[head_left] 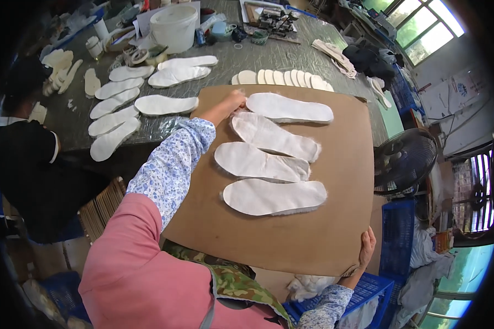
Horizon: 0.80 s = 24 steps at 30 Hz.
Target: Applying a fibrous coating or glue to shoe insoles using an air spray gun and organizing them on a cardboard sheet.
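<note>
**Four insoles on a held cardboard sheet**

Item: brown cardboard sheet (313, 230), carried flat over the near edge of the desk (291, 57). Right hand (366, 248) grips its near right corner, fingers curled shut over the edge. On it, four white insoles in a column; the farthest insole (288, 107) lies at the far edge. Left hand (233, 102) rests at that insole's left end, fingers bent onto it; whether they pinch it cannot be told. More insoles (115, 118) lie far left on the desk, beside a white bucket (174, 27).

white paper signs (460, 90) on far right wall, blue and red print
</note>
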{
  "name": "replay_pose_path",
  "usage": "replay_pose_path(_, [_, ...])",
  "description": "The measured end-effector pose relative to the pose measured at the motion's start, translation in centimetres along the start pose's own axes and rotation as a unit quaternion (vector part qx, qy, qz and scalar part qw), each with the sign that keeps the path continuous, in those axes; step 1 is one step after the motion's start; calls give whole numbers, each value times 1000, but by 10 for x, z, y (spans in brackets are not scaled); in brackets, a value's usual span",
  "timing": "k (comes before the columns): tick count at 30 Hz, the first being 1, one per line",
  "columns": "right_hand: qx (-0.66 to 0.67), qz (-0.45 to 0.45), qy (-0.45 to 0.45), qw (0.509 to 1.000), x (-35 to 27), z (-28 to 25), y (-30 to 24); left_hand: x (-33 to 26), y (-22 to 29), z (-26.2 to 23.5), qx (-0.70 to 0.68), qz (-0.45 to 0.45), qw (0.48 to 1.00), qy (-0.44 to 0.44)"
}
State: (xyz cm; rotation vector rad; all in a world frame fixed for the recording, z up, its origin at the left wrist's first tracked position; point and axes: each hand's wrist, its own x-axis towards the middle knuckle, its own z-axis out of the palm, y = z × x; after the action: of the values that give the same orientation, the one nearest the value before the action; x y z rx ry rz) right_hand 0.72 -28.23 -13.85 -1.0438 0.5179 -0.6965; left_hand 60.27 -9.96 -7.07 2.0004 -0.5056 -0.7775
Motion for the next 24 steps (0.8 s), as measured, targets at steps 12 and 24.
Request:
replay_pose_path(12, [-3, 2, 85, 996, 35, -72, 16, -185, -62, -53, 55, -78, 988, 120])
replay_pose_path(24, [302, 169, -58, 936, 303, -16, -8, 35, 103, -126, -94, -11, 988, -125])
